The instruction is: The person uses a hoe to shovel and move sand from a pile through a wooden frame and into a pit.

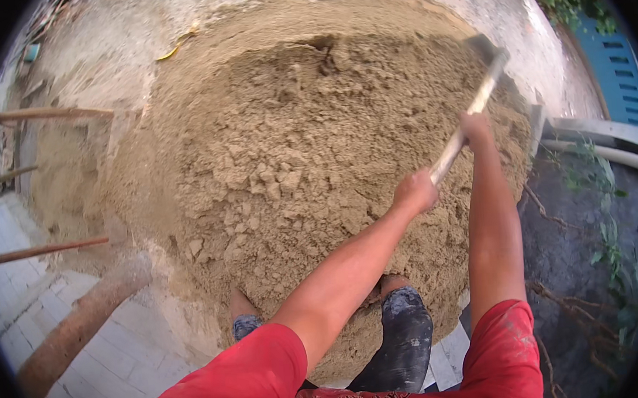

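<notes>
Both my hands grip the pale wooden handle of a hoe point(480, 100), which slants up and to the right. My left hand point(416, 191) is closed round the handle's near end. Farther along it, my right hand point(475, 128) is wrapped round the wood. The hoe's grey metal blade point(483, 48) lies against the far right edge of a wide heap of damp brown sand point(293, 149); part of the blade is hard to make out. Coarse clumps cover the heap's middle, and my legs stand in its near side.
Wooden poles point(47, 113) and a thick log point(84, 326) jut in at the left, over pale paving point(116, 361). Beyond the sand lies a yellow strip point(177, 45). On the right are a blue slotted panel point(615, 71), a pale pipe point(604, 153), plants and roots.
</notes>
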`<state>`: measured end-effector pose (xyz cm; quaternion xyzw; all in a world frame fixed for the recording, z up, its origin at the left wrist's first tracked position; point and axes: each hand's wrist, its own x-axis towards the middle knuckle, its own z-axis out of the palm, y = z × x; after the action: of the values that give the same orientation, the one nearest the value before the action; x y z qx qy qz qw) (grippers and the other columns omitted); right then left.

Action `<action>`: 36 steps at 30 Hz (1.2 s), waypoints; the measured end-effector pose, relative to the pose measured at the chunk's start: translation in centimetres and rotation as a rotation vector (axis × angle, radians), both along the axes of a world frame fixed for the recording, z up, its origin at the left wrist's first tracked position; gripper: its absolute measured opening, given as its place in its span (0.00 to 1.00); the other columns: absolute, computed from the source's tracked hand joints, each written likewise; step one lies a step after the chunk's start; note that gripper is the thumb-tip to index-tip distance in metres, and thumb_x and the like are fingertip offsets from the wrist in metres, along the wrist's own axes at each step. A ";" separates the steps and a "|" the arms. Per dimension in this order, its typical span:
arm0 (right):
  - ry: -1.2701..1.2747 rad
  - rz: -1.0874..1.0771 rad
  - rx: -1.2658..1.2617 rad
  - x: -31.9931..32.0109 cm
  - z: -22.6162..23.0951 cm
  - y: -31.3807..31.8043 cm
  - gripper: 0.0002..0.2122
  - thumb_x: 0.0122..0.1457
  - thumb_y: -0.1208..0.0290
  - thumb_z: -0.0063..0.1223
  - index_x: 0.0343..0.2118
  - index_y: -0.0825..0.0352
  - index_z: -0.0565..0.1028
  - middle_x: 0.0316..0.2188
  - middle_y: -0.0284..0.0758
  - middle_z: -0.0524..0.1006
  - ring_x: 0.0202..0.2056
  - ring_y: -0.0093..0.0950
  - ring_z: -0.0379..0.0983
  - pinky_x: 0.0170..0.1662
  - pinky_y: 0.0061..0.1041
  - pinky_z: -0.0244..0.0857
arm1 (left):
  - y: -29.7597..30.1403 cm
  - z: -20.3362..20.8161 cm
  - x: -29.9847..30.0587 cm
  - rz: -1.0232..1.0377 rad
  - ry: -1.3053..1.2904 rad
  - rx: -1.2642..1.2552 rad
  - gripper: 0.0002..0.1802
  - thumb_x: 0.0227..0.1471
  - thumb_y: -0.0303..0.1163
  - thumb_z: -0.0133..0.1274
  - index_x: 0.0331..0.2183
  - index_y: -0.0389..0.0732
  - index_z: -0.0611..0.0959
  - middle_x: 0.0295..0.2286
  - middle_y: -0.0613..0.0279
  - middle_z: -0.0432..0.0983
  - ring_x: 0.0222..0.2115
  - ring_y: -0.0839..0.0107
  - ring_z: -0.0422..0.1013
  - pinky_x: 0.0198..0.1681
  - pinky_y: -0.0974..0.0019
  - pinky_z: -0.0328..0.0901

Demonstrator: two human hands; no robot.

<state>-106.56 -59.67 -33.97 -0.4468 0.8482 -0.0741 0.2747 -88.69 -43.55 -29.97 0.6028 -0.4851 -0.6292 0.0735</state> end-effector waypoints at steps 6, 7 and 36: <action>-0.429 -0.381 -0.155 20.2 5.1 21.9 0.10 0.61 0.70 0.53 0.30 0.72 0.68 0.19 0.37 0.71 0.16 0.28 0.69 0.20 0.30 0.67 | 21.8 4.2 19.1 0.022 -0.014 0.045 0.15 0.52 0.30 0.53 0.43 0.39 0.77 0.36 0.45 0.80 0.39 0.48 0.77 0.40 0.48 0.70; -0.415 -0.344 -0.119 23.2 5.2 26.4 0.10 0.61 0.71 0.52 0.32 0.73 0.67 0.20 0.38 0.71 0.17 0.29 0.70 0.20 0.30 0.68 | 26.3 4.5 22.6 0.001 -0.034 0.077 0.18 0.51 0.30 0.53 0.46 0.43 0.78 0.37 0.46 0.80 0.40 0.49 0.77 0.42 0.49 0.70; -1.172 -0.764 0.079 58.0 19.8 62.6 0.13 0.62 0.70 0.50 0.46 0.68 0.67 0.40 0.40 0.71 0.40 0.38 0.75 0.41 0.42 0.76 | 57.7 33.7 72.8 -0.279 -0.518 -0.493 0.13 0.46 0.40 0.57 0.30 0.42 0.84 0.27 0.51 0.81 0.32 0.52 0.79 0.33 0.49 0.72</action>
<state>-48.52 2.88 -14.19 0.0064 0.6600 -0.3634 0.6575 -15.93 14.11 3.73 0.6342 -0.7018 -0.3244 0.0048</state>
